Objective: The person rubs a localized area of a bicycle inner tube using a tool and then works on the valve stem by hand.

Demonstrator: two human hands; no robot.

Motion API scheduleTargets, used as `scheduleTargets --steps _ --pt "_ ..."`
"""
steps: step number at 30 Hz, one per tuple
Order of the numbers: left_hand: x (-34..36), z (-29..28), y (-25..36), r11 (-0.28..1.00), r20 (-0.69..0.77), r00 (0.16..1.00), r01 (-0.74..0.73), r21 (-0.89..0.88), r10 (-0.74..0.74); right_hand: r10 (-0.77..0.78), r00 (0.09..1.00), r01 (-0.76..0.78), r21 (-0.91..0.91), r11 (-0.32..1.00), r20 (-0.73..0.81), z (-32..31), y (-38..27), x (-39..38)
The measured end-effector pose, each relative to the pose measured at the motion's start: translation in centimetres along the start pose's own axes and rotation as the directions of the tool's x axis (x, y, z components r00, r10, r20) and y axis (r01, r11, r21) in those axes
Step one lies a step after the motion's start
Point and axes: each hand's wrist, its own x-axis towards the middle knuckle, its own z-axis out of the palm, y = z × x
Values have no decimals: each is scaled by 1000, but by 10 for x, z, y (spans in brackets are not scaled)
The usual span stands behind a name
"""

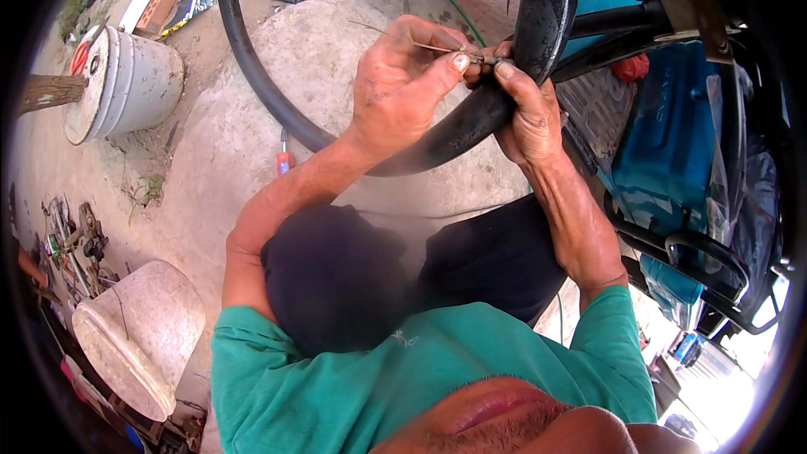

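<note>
A black inner tube (255,76) loops in front of me, its lower curve passing over my knees. A small metal valve stem (482,59) sticks out from its right side. My left hand (391,92) is closed at that stem, thumb and fingers pinching its outer end. A thin wire-like piece (430,48) juts leftward from between those fingers; what it belongs to is unclear. With thumb and fingers, my right hand (531,113) grips the tube close to the base of the stem. Some fingertips of both hands are hidden.
A red-handled screwdriver (285,161) lies on the ground left of the tube. Two whitish buckets (143,84) (160,319) stand at the left, near scattered metal parts (80,244). A teal vehicle body (668,134) with black bars fills the right side. Bricks (161,2) lie far left.
</note>
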Motion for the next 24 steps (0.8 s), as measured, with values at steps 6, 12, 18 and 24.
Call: scheduleTargets --steps 6,12,18,24 --pt "-2 0 1 1000 -16 999 30 3 -30 11 1000 -11 -23 1000 16 2 -1 -1" --pt "-3 2 5 996 -41 995 88 -2 -88 30 999 -29 -26 999 18 5 -4 -2" --pt "-3 4 7 997 -54 996 74 -6 -74 14 1000 -14 -20 1000 16 4 -2 -2" --pt "-3 3 6 996 -55 994 91 5 -90 54 999 -54 -39 998 -1 2 -2 -2"
